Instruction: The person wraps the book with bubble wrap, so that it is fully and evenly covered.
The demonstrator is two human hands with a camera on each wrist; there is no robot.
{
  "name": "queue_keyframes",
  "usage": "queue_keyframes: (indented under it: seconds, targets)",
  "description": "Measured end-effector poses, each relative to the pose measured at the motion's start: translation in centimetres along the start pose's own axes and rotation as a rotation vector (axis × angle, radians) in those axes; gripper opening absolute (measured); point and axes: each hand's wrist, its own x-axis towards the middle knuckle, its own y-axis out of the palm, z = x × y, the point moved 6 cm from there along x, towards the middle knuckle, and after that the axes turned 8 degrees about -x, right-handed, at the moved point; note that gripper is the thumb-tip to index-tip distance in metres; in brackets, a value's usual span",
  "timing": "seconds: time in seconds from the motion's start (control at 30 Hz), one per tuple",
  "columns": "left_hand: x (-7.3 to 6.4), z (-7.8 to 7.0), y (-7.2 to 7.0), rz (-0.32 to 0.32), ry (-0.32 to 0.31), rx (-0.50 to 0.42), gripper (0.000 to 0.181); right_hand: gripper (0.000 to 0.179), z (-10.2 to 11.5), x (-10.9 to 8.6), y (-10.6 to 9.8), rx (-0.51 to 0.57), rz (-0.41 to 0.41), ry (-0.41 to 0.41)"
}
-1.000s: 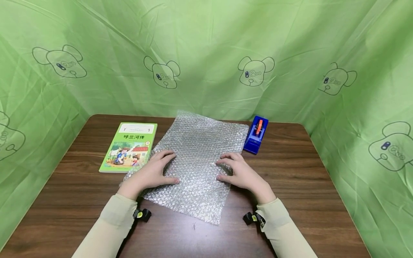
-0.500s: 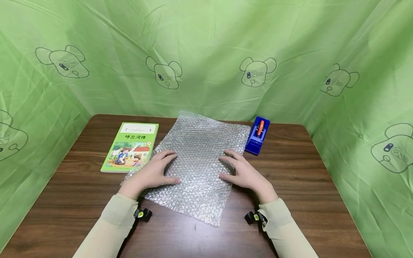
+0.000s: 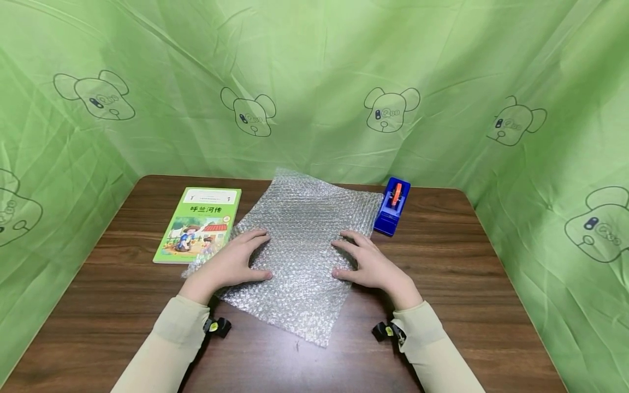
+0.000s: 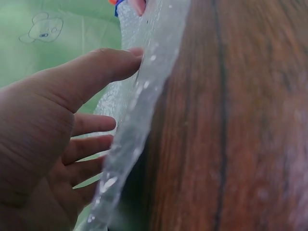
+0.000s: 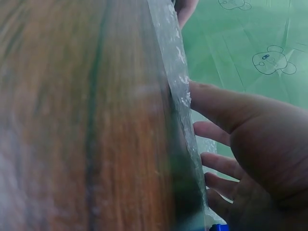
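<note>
A clear sheet of bubble wrap (image 3: 300,234) lies at an angle across the middle of the table in the head view. My left hand (image 3: 233,262) rests on its left part, thumb and fingers spread and lightly bent. On the right part, my right hand (image 3: 368,262) touches the sheet in much the same way. Neither hand pinches it. From the left wrist view, the left thumb (image 4: 110,67) lies along the raised near edge of the wrap. Similarly, the right thumb (image 5: 216,101) meets the edge in the right wrist view.
At the left lies a green picture-cover book (image 3: 196,224), its lower right corner overlapped by the wrap. A blue elongated holder with an orange part (image 3: 392,207) stands beside the wrap's right corner. Green cloth (image 3: 314,82) hangs behind the dark wooden table (image 3: 457,284).
The bubble wrap has turned slightly clockwise: its near corner has shifted left and its far right corner right. My right hand has moved slightly; my left hand has barely moved.
</note>
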Motion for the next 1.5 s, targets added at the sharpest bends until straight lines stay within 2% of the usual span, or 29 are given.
queue_keyframes:
  seconds: [0.23,0.43,0.77,1.07,1.5]
  targets:
    - [0.1,0.0,0.0,-0.013,0.02,0.042,0.091,0.076,0.5,-0.2,0.0,-0.048,-0.011,0.009]
    - [0.1,-0.3,-0.3,-0.055,0.047,0.038,0.084,0.078,0.7,-0.1,-0.1,-0.061,-0.014,0.014]
    - [0.0,-0.3,-0.7,-0.075,0.069,0.05,0.08,0.075,1.1,-0.2,-0.6,-0.104,-0.07,0.014]
    - [0.1,-0.6,-0.9,-0.066,0.095,0.031,0.075,0.077,1.3,-0.2,-0.7,-0.134,-0.092,0.018]
    - [0.1,-0.6,-0.5,-0.019,0.063,0.021,0.081,0.078,1.3,-0.1,-0.5,-0.147,-0.105,0.03]
